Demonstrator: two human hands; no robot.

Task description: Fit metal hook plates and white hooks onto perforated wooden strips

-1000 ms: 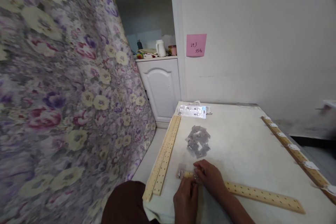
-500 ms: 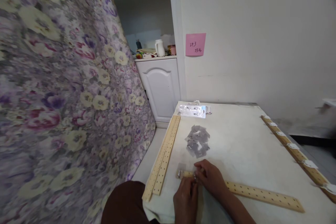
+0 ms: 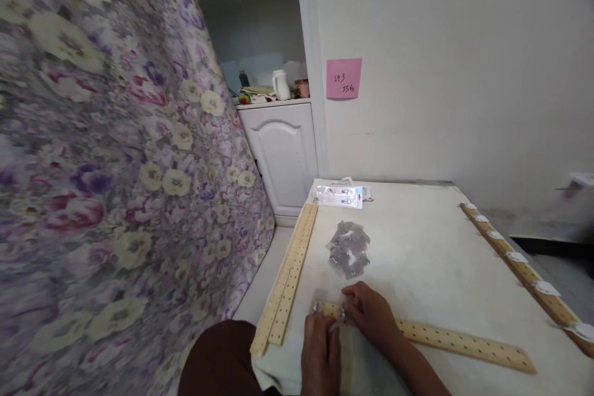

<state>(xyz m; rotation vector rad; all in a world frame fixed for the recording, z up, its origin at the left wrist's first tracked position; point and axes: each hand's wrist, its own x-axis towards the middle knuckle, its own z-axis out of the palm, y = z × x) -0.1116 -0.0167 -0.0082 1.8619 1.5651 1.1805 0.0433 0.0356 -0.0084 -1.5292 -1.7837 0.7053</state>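
A pale wooden strip (image 3: 468, 347) with rows of holes lies across the near part of the table. My left hand (image 3: 320, 349), fingers curled, is against the strip's near edge by its left end. My right hand (image 3: 374, 317) reaches over the strip, its fingers closed at a small shiny metal fitting (image 3: 343, 313). A second metal fitting (image 3: 316, 307) sits at the left end, with a see-through plastic piece (image 3: 320, 293) behind it. My fingers partly hide the fittings. Beyond my hands lies a cluster of grey translucent pieces (image 3: 349, 250) with tiny metal bits.
Two more holed strips (image 3: 288, 288) lie along the table's left edge. A strip with several white round pieces (image 3: 515, 257) runs along the right edge. Clear plastic packaging (image 3: 338, 195) rests at the back left. A floral curtain (image 3: 130, 167) hangs at the left.
My left fingers have drawn slightly left, away from the metal fitting at my right fingertips, so more of the strip shows between the fittings. My right hand has barely moved.
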